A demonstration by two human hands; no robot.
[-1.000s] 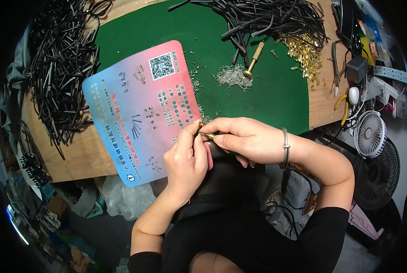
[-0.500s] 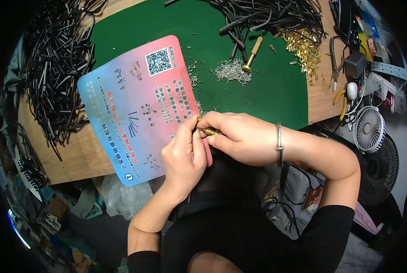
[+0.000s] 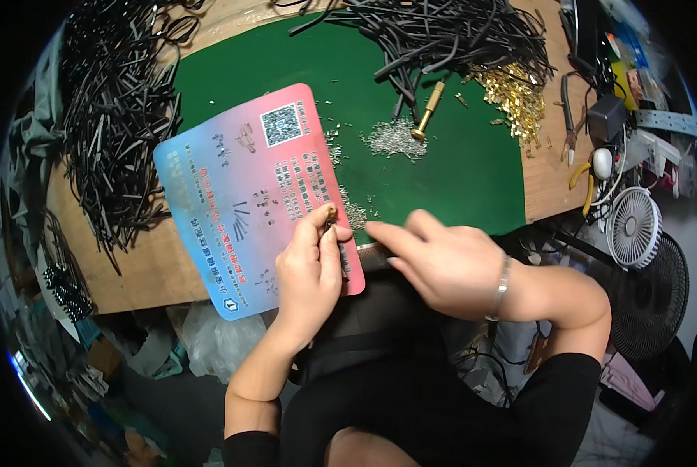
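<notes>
our left hand (image 3: 308, 268) pinches a brass piece (image 3: 332, 212) mid-frame; beside silvery bits (image 3: 354, 215), our right hand (image 3: 454, 268) has index and thumb apart (palm hidden: full or not, we can't tell). likely a picking step, needing a fine pinch.

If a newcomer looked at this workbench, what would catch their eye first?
Probably the pink-and-blue mat, aslant over the left part of the green cloth. Next might come the heap of black strips at far left and the gold-coloured pieces piled at upper right. The left hand pinches something small at the mat's right side.
</notes>
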